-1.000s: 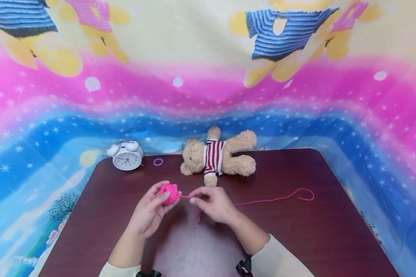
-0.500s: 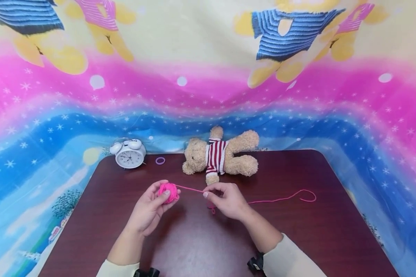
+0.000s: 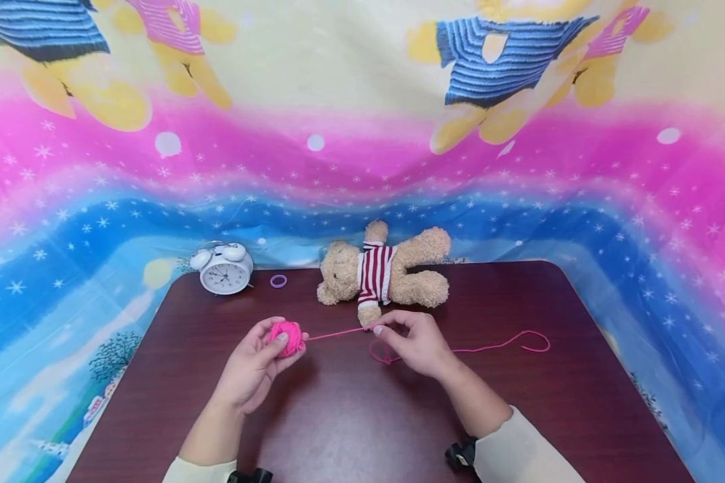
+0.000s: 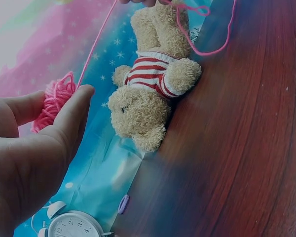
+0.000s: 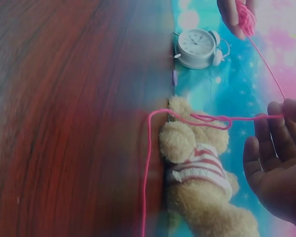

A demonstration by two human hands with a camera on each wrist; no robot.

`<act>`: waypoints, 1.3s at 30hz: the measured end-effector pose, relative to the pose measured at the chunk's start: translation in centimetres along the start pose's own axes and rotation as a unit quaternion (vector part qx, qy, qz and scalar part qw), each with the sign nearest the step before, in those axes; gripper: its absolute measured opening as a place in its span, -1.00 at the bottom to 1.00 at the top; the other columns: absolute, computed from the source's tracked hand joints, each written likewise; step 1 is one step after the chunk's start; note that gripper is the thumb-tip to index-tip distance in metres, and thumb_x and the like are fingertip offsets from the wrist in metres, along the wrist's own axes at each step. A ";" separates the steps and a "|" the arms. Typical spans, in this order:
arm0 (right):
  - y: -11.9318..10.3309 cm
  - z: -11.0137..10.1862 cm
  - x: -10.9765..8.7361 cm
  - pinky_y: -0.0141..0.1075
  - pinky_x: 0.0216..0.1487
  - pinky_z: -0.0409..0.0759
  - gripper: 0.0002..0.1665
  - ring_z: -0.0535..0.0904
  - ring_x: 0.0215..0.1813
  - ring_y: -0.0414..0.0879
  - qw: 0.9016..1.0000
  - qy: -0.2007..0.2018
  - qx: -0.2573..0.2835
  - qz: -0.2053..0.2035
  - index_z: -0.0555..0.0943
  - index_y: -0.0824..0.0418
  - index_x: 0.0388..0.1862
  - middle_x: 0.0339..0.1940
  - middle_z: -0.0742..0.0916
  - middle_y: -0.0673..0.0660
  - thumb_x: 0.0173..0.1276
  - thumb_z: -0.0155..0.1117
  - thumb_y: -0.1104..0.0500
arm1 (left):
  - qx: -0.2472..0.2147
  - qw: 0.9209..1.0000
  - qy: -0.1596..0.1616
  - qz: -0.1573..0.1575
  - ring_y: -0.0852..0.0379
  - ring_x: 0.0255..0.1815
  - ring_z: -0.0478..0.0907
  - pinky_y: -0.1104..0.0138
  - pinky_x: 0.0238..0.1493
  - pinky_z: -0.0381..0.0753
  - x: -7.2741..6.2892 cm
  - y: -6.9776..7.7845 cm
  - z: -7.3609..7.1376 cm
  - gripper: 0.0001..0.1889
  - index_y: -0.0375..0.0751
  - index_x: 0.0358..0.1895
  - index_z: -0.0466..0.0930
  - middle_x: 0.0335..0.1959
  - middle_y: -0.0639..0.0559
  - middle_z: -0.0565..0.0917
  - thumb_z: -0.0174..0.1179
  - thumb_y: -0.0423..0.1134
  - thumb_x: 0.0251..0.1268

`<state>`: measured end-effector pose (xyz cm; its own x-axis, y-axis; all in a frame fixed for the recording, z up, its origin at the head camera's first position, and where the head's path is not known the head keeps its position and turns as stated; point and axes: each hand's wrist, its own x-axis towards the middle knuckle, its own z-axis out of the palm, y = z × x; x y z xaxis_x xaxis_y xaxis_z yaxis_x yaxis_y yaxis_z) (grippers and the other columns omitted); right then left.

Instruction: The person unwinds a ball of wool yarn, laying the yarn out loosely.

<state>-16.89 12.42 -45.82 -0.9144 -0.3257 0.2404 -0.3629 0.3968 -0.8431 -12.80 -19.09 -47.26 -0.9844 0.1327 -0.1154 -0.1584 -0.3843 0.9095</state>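
Note:
My left hand (image 3: 255,365) grips a small ball of bright pink yarn (image 3: 286,339) between thumb and fingers, left of the table's middle. A taut strand (image 3: 337,333) runs from the ball to my right hand (image 3: 419,343), which pinches it between thumb and fingertips. Below the right fingertips, a loose loop of the yarn (image 5: 212,120) dangles in the right wrist view. The tail (image 3: 501,345) trails away to the right and ends in a curl. Just behind the right hand, a teddy bear (image 3: 374,272) in a red-and-white striped shirt lies on its back, head to the left.
A white twin-bell alarm clock (image 3: 225,270) stands at the table's back left corner. Beside it lies a purple ring (image 3: 278,282). The dark wooden table (image 3: 519,416) meets a printed cloth backdrop (image 3: 362,161) at its back and sides.
My right hand has moved to the right, drawing out a longer strand from the ball. The left hand keeps hold of the ball, turned slightly and shifted a little left.

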 end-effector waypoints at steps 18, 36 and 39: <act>1.1 -4.2 -0.8 -0.31 -0.23 0.60 -0.92 0.66 -0.26 -0.16 0.998 0.052 -0.010 0.025 0.81 0.04 -0.18 -0.34 0.79 -0.13 0.41 0.46 0.10 | 0.028 0.999 0.014 0.002 -0.05 0.17 0.69 0.13 0.23 0.62 -0.1 0.0 -0.9 -0.55 -0.21 0.36 0.20 0.19 -0.13 0.56 0.16 -0.36 0.56; 2.9 -9.0 -1.1 -0.24 -0.04 0.54 -0.73 0.66 -0.02 -0.08 0.991 0.102 -0.006 0.089 0.79 0.15 -0.09 -0.26 0.84 0.04 0.47 0.40 -0.01 | 0.044 0.999 0.031 -0.011 -0.11 0.26 0.64 0.17 0.23 0.61 -0.1 0.4 -1.8 -0.51 -0.23 0.39 0.21 0.29 -0.22 0.53 0.20 -0.31 0.55; 3.2 -9.9 -1.5 -0.32 -0.12 0.52 -0.71 0.67 -0.05 -0.12 0.990 0.111 -0.006 0.092 0.78 0.18 -0.07 -0.25 0.84 0.09 0.48 0.39 -0.01 | 0.048 0.998 0.035 -0.012 -0.11 0.26 0.64 0.17 0.23 0.61 -0.2 0.5 -2.0 -0.50 -0.23 0.40 0.21 0.28 -0.18 0.53 0.20 -0.31 0.55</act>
<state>-18.39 22.64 -44.12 -0.9817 -0.0512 0.1835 -0.1870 0.4425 -0.8770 -12.81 -21.17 -47.58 -0.9840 0.0747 -0.1620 -0.1769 -0.2925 0.9398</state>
